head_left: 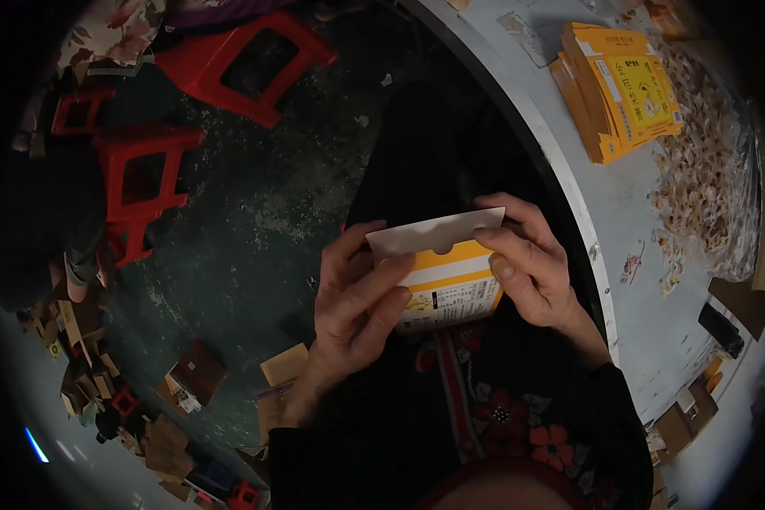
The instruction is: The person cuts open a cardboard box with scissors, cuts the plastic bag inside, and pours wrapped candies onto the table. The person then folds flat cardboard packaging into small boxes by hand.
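A small yellow-and-white printed carton (455, 293) is held up in front of my chest between both hands. Its grey-white inner flap (433, 231) stands raised at the far edge, with a half-round notch below it. My left hand (357, 297) grips the carton's left side, fingers at the flap and thumb near the front face. On the other side, my right hand (531, 263) has its thumb and index finger at the upper right corner, the other fingers behind. What lies inside the carton, if anything, is hidden.
To the right is a grey table with a metal edge (561, 161). A stack of flat yellow cartons (629, 93) and many small wrapped pieces (697, 170) under clear plastic lie on it, with a black object (721, 331) nearer. Red stools (144, 174) and cardboard boxes (194, 374) occupy the floor.
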`<act>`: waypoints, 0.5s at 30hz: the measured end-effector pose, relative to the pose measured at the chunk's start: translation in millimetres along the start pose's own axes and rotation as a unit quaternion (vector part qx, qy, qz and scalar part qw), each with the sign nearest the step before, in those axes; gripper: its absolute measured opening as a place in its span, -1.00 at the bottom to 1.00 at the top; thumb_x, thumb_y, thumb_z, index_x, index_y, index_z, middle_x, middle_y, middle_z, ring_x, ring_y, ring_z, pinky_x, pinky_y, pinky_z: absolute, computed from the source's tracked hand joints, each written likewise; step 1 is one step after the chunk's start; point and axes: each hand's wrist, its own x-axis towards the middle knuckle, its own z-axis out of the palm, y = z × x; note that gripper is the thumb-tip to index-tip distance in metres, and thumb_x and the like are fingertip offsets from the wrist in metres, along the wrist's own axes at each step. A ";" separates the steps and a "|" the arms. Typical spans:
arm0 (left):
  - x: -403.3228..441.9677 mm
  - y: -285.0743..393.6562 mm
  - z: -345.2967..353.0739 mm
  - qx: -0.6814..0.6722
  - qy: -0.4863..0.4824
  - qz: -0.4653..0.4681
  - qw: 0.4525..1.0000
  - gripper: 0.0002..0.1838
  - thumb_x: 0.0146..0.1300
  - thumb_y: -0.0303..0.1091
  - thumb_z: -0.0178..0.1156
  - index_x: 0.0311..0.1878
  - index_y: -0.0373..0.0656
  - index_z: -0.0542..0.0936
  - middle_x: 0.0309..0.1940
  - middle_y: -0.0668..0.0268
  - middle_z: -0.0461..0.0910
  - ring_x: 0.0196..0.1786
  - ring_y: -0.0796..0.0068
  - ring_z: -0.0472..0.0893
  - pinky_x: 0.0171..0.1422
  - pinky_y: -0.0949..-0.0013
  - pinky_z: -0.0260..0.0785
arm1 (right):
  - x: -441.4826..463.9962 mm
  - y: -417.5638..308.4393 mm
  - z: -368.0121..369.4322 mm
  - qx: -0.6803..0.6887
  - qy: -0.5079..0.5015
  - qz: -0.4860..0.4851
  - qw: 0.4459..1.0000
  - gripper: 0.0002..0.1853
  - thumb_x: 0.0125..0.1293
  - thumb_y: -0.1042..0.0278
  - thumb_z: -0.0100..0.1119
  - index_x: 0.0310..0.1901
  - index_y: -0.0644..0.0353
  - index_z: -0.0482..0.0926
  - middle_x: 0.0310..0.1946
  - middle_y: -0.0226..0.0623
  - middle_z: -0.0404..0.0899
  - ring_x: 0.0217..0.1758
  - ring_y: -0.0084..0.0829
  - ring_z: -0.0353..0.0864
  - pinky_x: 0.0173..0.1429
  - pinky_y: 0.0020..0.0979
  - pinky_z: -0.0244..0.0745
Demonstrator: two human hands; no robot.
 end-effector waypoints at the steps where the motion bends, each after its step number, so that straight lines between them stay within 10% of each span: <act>1: 1.9 -2.7 -4.6 0.106 -0.069 0.101 0.987 -0.67 0.07 -0.54 0.21 -0.04 -0.30 0.53 0.13 0.00 0.28 0.01 0.30 0.50 0.03 0.39 0.43 | -0.2 0.1 -1.5 0.000 -0.001 0.001 1.000 -0.72 0.24 0.45 0.06 -0.02 0.29 0.52 0.00 -0.11 0.38 -0.14 -0.47 0.52 -0.15 -0.51 0.50; 15: -10.5 -2.8 -5.0 0.038 -0.033 0.020 0.999 -0.65 -0.01 -0.58 0.30 -0.11 -0.28 0.50 -0.01 0.03 0.43 -0.04 0.26 0.55 -0.07 0.43 0.50 | -8.7 2.7 0.4 0.083 0.017 0.094 0.992 -0.61 0.22 0.22 0.14 0.00 0.31 0.48 -0.09 0.00 0.50 -0.16 -0.27 0.62 -0.17 -0.44 0.57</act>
